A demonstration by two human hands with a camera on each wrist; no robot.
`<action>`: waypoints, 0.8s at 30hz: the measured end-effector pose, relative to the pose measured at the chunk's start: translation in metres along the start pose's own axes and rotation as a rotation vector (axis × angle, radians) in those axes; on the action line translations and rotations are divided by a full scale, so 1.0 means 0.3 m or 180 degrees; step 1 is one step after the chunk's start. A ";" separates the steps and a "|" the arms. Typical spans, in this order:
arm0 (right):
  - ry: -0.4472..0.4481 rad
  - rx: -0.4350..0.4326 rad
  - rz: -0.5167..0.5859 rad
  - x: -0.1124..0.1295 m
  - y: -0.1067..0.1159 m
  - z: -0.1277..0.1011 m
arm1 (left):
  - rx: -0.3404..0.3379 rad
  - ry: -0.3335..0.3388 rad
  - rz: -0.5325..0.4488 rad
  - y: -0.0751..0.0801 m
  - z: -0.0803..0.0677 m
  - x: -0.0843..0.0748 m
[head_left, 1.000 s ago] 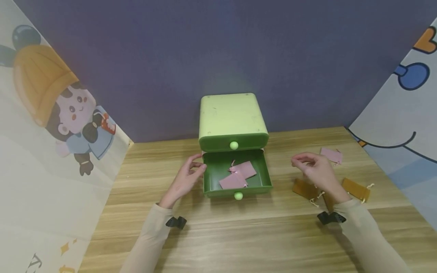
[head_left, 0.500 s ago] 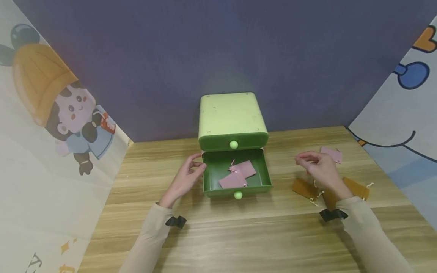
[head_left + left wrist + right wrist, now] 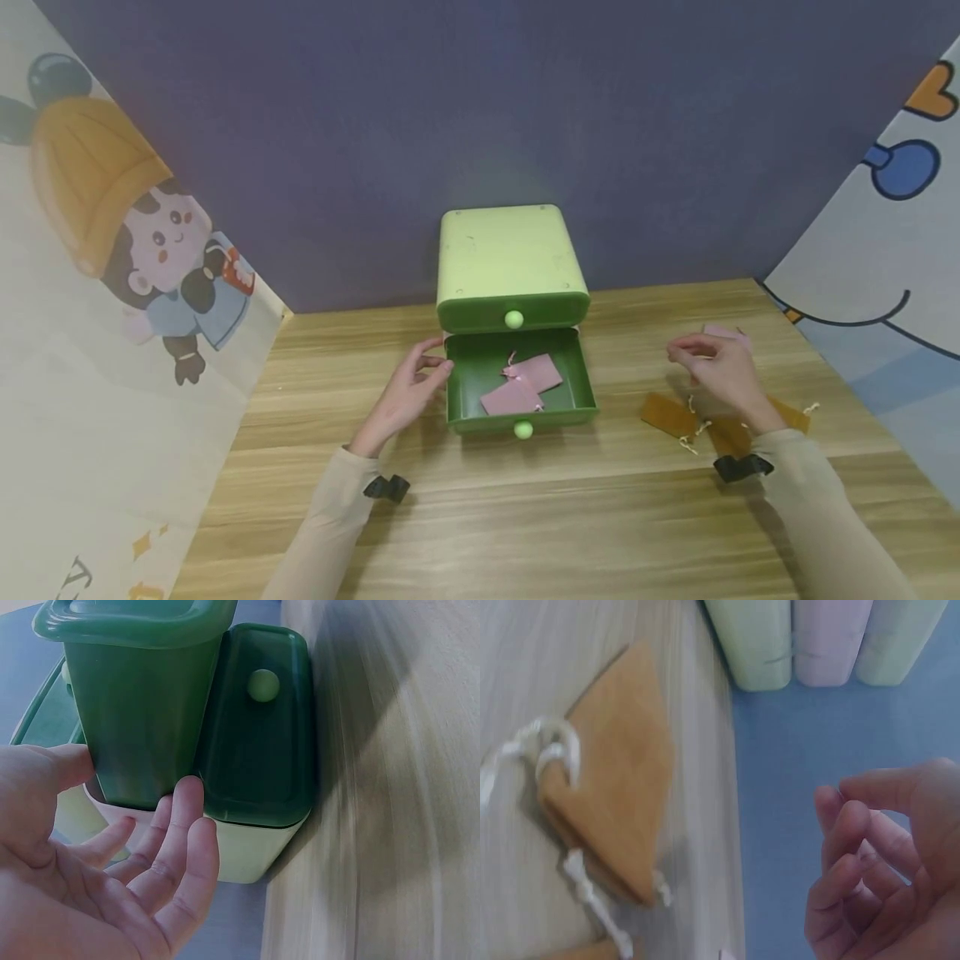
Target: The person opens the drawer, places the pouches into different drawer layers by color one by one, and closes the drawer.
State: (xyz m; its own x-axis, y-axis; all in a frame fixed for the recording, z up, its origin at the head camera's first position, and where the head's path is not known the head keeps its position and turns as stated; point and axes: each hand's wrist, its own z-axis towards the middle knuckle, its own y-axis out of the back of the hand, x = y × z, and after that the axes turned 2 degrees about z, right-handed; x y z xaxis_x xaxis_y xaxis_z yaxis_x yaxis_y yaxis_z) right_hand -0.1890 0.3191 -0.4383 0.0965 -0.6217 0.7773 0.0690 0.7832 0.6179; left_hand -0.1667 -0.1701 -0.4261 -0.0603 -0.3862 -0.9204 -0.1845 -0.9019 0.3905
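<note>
A small drawer cabinet [image 3: 513, 254] stands against the back wall, with a dark green drawer [image 3: 468, 375] pulled out. Two pink drawstring pouches [image 3: 538, 372] lie overlapping inside it. My left hand [image 3: 405, 392] is beside the drawer's left wall; in the left wrist view its thumb [image 3: 73, 763] touches the drawer and its fingers are loosely bent. My right hand [image 3: 723, 375] hovers right of the cabinet, fingers loosely curled, thumb and index tips together, holding nothing visible. Just beyond it lies another pink pouch [image 3: 726, 332], partly hidden by the hand. Several brown pouches [image 3: 667, 415] lie below it.
The wooden table [image 3: 525, 533] meets a blue-grey back wall [image 3: 360, 150]. Cartoon-printed panels flank it on both sides. In the left wrist view, a lower drawer with a round knob [image 3: 263, 685] is closed beneath the pulled-out one.
My right hand has moved steadily to the right, away from the cabinet, and now covers more of the far pink pouch. My left hand and the drawer stay put.
</note>
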 end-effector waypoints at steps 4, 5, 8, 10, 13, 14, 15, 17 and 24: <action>0.0026 -0.0094 -0.0030 -0.029 0.008 0.010 | -0.0004 -0.0004 0.0002 0.000 -0.001 -0.004; 0.0041 -0.0117 -0.0063 -0.035 0.010 0.012 | -0.0007 0.0003 -0.0005 0.000 -0.001 -0.005; 0.0043 -0.0152 -0.0130 -0.050 0.016 0.020 | -0.0006 0.0005 -0.0014 0.000 -0.003 -0.006; 0.0004 -0.0143 -0.0148 -0.058 0.021 0.025 | -0.0019 0.0016 -0.0023 0.000 -0.004 -0.007; -0.0084 -0.0083 -0.0182 -0.072 0.028 0.036 | -0.0038 0.0020 -0.0022 0.001 -0.006 -0.007; -0.0116 -0.0066 -0.0192 -0.078 0.031 0.040 | -0.0043 0.0025 -0.0022 0.001 -0.007 -0.007; -0.0143 -0.0056 -0.0201 -0.085 0.034 0.044 | -0.0051 0.0036 -0.0035 0.001 -0.008 -0.008; -0.0184 -0.0081 -0.0360 -0.102 0.041 0.050 | -0.0040 0.0018 -0.0023 0.000 -0.008 -0.006; -0.0395 -0.0057 -0.0560 -0.154 0.067 0.069 | -0.0023 -0.0004 -0.0028 -0.002 -0.008 -0.006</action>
State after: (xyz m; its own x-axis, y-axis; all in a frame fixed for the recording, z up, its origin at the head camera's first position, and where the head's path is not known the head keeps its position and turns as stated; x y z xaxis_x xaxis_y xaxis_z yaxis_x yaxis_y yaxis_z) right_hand -0.2126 0.3633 -0.4593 -0.0414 -0.7440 0.6669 0.0917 0.6618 0.7441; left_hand -0.1641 -0.1694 -0.4247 -0.0599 -0.3779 -0.9239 -0.1781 -0.9067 0.3824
